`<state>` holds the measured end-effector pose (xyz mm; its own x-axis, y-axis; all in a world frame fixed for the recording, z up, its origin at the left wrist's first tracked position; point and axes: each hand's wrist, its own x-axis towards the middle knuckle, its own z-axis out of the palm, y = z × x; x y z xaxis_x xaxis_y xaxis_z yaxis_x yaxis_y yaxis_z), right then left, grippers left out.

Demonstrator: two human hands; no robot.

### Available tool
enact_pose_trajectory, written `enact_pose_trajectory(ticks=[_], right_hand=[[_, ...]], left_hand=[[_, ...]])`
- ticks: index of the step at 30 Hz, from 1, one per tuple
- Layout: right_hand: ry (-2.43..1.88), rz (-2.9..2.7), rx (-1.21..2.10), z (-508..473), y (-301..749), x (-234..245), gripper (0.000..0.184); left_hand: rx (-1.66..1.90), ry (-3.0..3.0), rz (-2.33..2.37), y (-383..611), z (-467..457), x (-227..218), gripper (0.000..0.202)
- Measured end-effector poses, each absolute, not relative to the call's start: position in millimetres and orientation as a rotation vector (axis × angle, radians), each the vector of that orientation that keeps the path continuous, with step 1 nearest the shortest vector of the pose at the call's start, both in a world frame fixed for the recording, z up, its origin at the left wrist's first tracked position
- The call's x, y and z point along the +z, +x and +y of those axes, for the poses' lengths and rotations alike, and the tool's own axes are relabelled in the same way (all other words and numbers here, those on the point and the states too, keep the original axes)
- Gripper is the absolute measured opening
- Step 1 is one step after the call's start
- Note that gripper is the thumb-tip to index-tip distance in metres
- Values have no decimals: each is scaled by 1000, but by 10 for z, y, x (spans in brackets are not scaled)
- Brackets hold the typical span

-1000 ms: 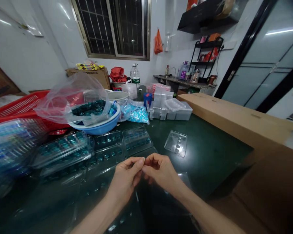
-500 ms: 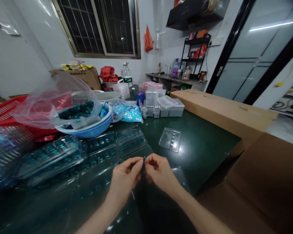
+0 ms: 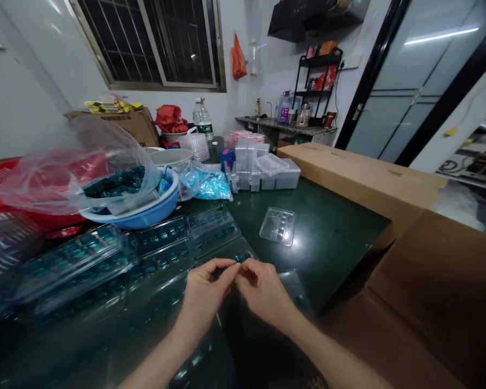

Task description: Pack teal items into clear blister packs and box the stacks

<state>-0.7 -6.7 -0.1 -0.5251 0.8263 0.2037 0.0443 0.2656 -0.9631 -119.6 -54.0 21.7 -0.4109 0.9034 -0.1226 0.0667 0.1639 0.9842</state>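
Head view: our left hand (image 3: 206, 283) and right hand (image 3: 261, 289) meet low center, fingertips pinched closed; can't tell what's between them, if anything. Clear blister tray (image 3: 221, 250) lies just beyond, mid-frame. Looks like fiddly two-handed fingertip work; imo next move calls for a steady pinch.

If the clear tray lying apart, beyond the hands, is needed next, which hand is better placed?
Probably the right hand: the clear tray lies ahead on its side, closer to it than to the left hand. Both hands' fingertips look pinched.
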Motion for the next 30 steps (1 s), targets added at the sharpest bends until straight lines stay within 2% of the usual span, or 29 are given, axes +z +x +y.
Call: enact_pose_trajectory(ticks=[2, 8, 16, 18, 21, 25, 30], right_hand=[[-820, -1770, 1221, -120, -13, 29, 17], [-855, -1610, 1577, -119, -16, -42, 18], [-803, -1539, 1342, -159, -2, -43, 10], [-785, -1489, 1436, -154, 30, -32, 10], [-739, -1328, 1758, -134, 89, -62, 9], [-674, -1149, 2043, -127, 128, -151, 10], [-738, -1299, 1852, -157, 147, -161, 9]], left_hand=[[1350, 927, 1664, -1178, -516, 237, 30], [1378, 894, 1513, -1118, -491, 192, 23], [1294, 1050, 1596, -1062, -534, 218, 25], [1268, 1240, 1650, -1091, -546, 251, 21], [1254, 1633, 1625, -1162, -575, 260, 16], [1118, 1927, 1449, -1236, -616, 226, 28], [1036, 2004, 1425, -1254, -605, 275, 29]])
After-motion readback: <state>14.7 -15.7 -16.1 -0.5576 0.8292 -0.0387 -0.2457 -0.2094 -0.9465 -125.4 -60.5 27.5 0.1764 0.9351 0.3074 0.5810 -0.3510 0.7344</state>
